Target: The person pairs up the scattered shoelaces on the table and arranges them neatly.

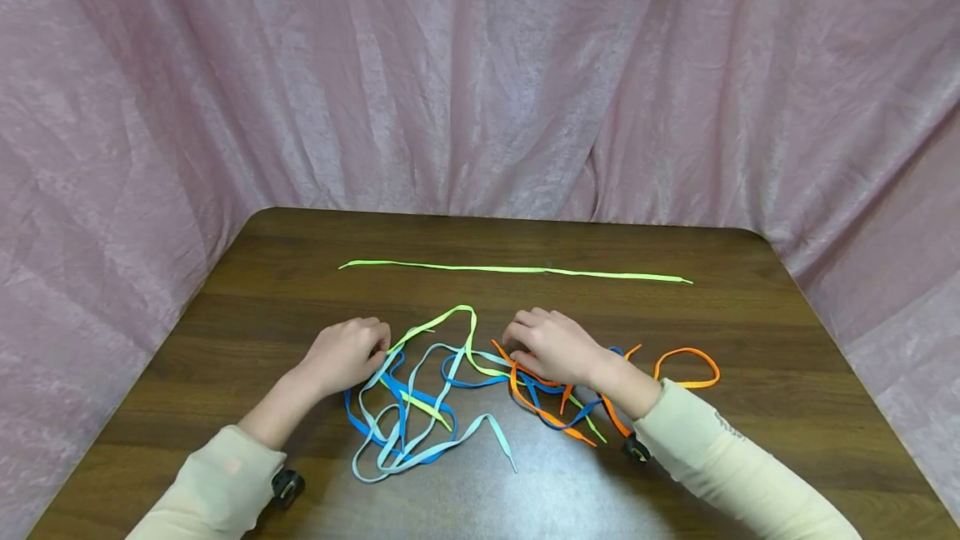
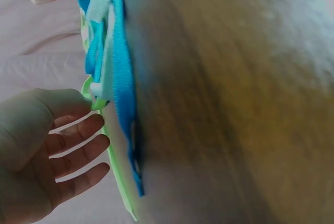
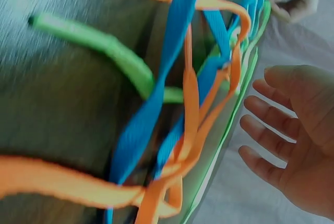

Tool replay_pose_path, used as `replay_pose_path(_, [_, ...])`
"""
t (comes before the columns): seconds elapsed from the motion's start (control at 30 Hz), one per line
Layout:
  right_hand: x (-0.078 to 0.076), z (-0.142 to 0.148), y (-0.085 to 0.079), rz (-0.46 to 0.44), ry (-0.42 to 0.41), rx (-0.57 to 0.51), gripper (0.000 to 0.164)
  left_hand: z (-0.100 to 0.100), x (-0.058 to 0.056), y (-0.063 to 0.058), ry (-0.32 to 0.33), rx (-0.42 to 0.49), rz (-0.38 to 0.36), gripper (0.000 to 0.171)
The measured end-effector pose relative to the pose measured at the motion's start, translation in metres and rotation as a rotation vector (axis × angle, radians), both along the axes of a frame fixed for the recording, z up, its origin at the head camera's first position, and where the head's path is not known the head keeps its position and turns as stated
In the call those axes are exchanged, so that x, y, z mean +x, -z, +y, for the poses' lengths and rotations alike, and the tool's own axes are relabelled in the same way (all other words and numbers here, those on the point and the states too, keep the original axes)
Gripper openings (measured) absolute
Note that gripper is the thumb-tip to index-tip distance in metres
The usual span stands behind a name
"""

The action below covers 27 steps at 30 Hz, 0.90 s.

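A tangle of flat shoelaces lies between my hands in the head view: a pale blue lace (image 1: 491, 426), a darker blue lace (image 1: 472, 384), a yellow-green lace (image 1: 467, 307) arching out at the top, and an orange lace (image 1: 716, 369) on the right. At the tangle's left side, my left hand (image 1: 348, 354) pinches the yellow-green lace (image 2: 99, 104) between thumb and forefinger. My right hand (image 1: 553, 347) is over the orange and blue laces. Its fingers (image 3: 271, 114) are loosely bent with nothing between them in the right wrist view, beside the orange strands (image 3: 193, 104).
Another yellow-green lace (image 1: 510, 269) is stretched nearly straight across the far part of the brown wooden table (image 1: 262, 307). Pink curtains (image 1: 480, 82) hang behind the table and at both sides. A black wrist device (image 1: 287, 487) shows below the left sleeve.
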State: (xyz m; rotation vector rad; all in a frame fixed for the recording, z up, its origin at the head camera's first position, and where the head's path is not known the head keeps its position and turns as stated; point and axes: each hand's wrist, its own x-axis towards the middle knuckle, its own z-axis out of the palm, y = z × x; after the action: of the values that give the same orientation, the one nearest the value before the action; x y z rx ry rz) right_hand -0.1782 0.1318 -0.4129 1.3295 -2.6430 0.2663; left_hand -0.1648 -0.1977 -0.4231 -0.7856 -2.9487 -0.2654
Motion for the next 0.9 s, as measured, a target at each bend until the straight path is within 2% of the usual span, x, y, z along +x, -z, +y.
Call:
replay_pose_path(0.33, [0.009, -0.024, 0.007, 0.037, -0.033, 0.037, 0.011, 0.003, 0.004, -0.015, -0.031, 0.036, 0.024, 0.017])
replay_pose_path(0.57, [0.012, -0.034, 0.011, 0.048, 0.019, 0.059, 0.013, 0.005, 0.004, -0.017, -0.022, 0.059, 0.072, 0.015])
replay_pose_path(0.9, [0.015, -0.047, 0.014, 0.021, 0.068, 0.114, 0.022, 0.009, 0.006, -0.019, -0.013, 0.092, 0.091, 0.014])
